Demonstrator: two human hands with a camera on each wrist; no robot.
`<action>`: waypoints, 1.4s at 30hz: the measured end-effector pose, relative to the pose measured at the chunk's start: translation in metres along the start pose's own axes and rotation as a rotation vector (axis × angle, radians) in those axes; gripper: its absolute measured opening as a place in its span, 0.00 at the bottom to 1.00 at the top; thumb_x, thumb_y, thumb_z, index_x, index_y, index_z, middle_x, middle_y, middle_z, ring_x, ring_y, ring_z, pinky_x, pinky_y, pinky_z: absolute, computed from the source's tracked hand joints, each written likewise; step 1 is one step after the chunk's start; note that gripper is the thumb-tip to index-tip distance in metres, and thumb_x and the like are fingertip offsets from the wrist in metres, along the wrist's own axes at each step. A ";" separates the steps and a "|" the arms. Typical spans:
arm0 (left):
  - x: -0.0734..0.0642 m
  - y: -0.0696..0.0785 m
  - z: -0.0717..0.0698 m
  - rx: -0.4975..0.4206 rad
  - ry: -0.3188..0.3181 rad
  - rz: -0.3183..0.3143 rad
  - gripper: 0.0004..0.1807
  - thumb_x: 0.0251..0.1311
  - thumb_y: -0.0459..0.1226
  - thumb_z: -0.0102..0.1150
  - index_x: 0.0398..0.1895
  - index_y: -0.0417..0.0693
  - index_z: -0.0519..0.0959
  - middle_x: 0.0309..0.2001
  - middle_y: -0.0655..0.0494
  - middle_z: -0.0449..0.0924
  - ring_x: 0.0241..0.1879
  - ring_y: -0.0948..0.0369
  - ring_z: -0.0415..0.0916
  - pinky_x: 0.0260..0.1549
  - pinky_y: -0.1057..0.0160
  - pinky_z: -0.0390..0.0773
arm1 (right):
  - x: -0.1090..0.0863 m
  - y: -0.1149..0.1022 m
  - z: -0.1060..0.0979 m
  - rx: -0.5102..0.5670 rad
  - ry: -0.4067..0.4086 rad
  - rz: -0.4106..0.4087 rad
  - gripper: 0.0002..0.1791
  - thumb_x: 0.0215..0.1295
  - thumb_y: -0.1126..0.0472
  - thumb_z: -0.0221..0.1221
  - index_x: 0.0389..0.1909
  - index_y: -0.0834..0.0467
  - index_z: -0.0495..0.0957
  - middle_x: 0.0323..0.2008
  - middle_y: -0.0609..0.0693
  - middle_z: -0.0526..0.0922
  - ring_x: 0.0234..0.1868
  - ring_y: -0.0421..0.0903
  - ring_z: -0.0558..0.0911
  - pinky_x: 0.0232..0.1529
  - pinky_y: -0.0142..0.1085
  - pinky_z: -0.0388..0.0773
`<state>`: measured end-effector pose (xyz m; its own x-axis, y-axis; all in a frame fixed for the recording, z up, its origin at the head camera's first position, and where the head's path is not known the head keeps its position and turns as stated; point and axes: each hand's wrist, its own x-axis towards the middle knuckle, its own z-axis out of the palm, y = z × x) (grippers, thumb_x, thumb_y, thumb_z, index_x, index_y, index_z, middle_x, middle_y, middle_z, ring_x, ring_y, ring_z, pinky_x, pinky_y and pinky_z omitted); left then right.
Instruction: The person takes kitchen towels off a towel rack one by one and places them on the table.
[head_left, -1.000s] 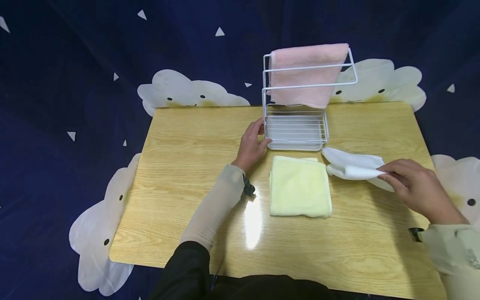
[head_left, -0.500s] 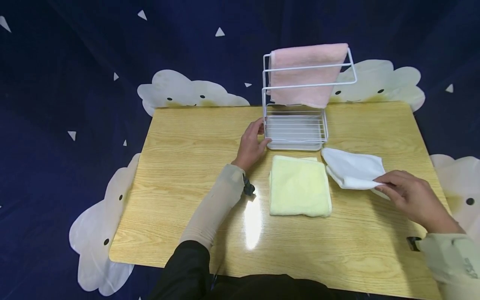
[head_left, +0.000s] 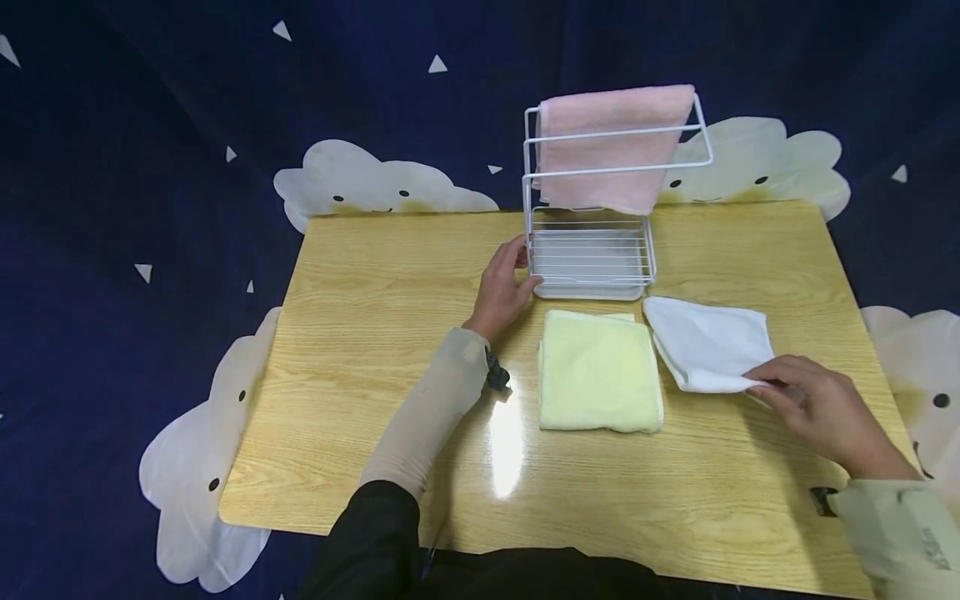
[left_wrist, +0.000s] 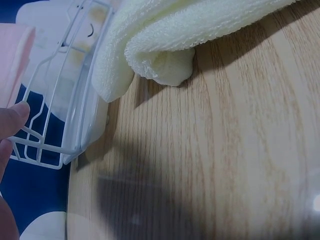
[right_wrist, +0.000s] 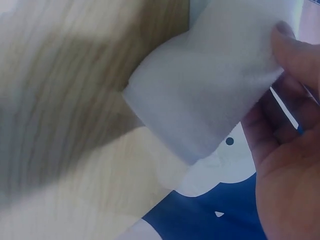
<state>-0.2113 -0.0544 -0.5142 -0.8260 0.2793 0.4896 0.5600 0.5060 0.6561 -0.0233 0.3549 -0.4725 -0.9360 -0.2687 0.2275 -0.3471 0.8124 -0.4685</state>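
Note:
My left hand [head_left: 501,287] holds the lower left side of a white wire towel rack [head_left: 592,282], thumb at the front corner. In the left wrist view the fingertips [left_wrist: 21,112] lie on the rack's wire. My right hand [head_left: 821,404] pinches the near right corner of a folded white towel [head_left: 708,342], between thumb and fingers. The right wrist view shows that towel [right_wrist: 200,85] sloping down from the thumb. Just left of it a folded yellow towel [head_left: 600,371] lies flat on the table, in front of the rack. A pink towel [head_left: 615,154] hangs over the rack's top rear bar.
Everything stands on a light wooden table [head_left: 360,333], the rack near its back edge. Behind and around it hangs a dark blue curtain [head_left: 187,83] with white clouds and triangles. The rack's upper bars [head_left: 622,172] reach out to the right above its base.
My right hand has moved down and toward the left with the white towel's corner, and the towel now lies flatter and more spread out. The left hand and the rack stay put.

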 end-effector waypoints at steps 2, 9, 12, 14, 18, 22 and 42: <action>0.000 0.000 0.000 0.003 0.005 0.008 0.37 0.54 0.25 0.72 0.66 0.34 0.65 0.51 0.39 0.75 0.48 0.53 0.77 0.53 0.73 0.75 | -0.003 0.001 0.002 0.007 0.004 0.008 0.19 0.51 0.72 0.74 0.40 0.48 0.86 0.42 0.47 0.85 0.40 0.26 0.73 0.34 0.21 0.69; -0.001 -0.002 0.001 0.009 0.006 0.009 0.38 0.54 0.25 0.72 0.67 0.36 0.65 0.51 0.40 0.76 0.47 0.54 0.78 0.53 0.73 0.75 | -0.011 0.002 0.011 0.028 0.013 0.005 0.20 0.50 0.74 0.74 0.39 0.49 0.86 0.40 0.44 0.85 0.39 0.27 0.73 0.37 0.20 0.68; -0.001 -0.001 0.002 0.017 0.005 0.002 0.38 0.53 0.25 0.72 0.67 0.36 0.65 0.51 0.41 0.75 0.47 0.53 0.78 0.53 0.73 0.75 | -0.012 0.003 0.013 0.046 0.014 -0.007 0.20 0.49 0.75 0.73 0.38 0.48 0.86 0.38 0.43 0.84 0.37 0.30 0.74 0.35 0.22 0.69; -0.002 -0.001 0.001 0.021 0.006 0.001 0.38 0.53 0.25 0.72 0.67 0.36 0.65 0.51 0.42 0.75 0.47 0.53 0.78 0.53 0.73 0.75 | -0.013 0.003 0.015 0.055 0.011 -0.011 0.21 0.49 0.75 0.73 0.38 0.48 0.86 0.38 0.42 0.84 0.36 0.31 0.75 0.33 0.23 0.69; -0.001 -0.001 0.001 0.026 0.009 0.007 0.38 0.53 0.25 0.73 0.67 0.37 0.64 0.51 0.43 0.75 0.47 0.54 0.77 0.53 0.73 0.75 | -0.015 0.001 0.020 0.060 -0.006 -0.016 0.21 0.48 0.75 0.74 0.38 0.48 0.86 0.37 0.42 0.84 0.34 0.32 0.75 0.31 0.24 0.70; -0.001 -0.002 0.002 0.024 0.015 0.025 0.38 0.53 0.25 0.73 0.67 0.37 0.64 0.50 0.42 0.75 0.47 0.54 0.77 0.52 0.74 0.74 | -0.016 0.000 0.023 0.050 -0.021 -0.011 0.20 0.48 0.74 0.74 0.37 0.48 0.85 0.37 0.42 0.84 0.33 0.33 0.76 0.32 0.24 0.70; 0.000 -0.003 0.002 0.015 0.017 0.031 0.38 0.53 0.25 0.73 0.66 0.34 0.65 0.50 0.39 0.75 0.47 0.53 0.77 0.53 0.72 0.75 | -0.020 0.001 0.035 0.001 -0.096 -0.001 0.17 0.48 0.72 0.75 0.35 0.49 0.85 0.35 0.43 0.84 0.34 0.37 0.79 0.30 0.23 0.73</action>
<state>-0.2127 -0.0543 -0.5173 -0.8069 0.2813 0.5194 0.5842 0.5097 0.6315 -0.0067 0.3431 -0.5076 -0.9370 -0.3178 0.1453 -0.3481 0.8118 -0.4688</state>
